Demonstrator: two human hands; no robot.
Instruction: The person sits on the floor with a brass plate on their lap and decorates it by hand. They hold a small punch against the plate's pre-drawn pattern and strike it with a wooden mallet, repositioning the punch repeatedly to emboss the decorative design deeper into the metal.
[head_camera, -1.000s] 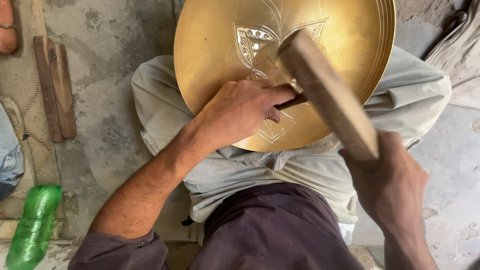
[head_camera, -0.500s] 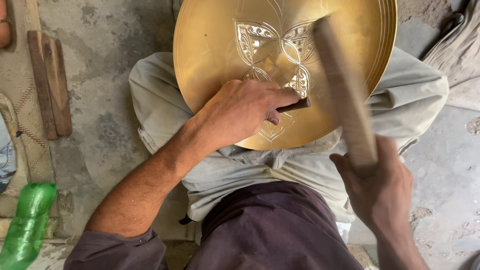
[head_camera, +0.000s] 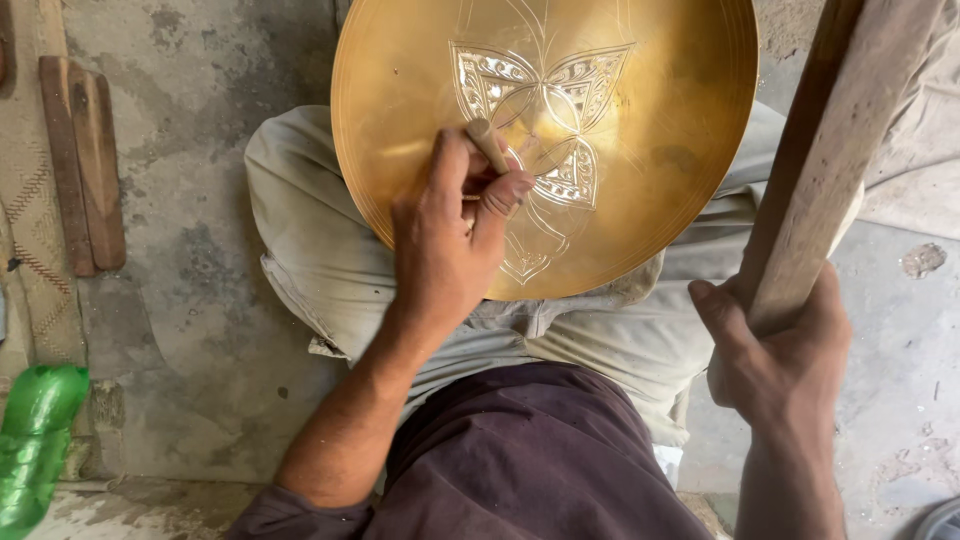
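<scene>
Your brass plate (head_camera: 640, 150) lies tilted across your lap, its engraved petal pattern now fully uncovered, because the stick (head_camera: 810, 190) that crossed it half a second ago has swung up and off to the right. Your left hand (head_camera: 450, 235) pinches a small chisel (head_camera: 490, 145) (only its butt shows) against the pattern's middle, having slid up from the lower rim. Your right hand (head_camera: 775, 350) is closed round the stick's lower end. Judging by that lift, another blow is readied. Wooden slats (head_camera: 85, 165) and a green bottle (head_camera: 35, 440) lie on the floor (head_camera: 190, 320) at left.
</scene>
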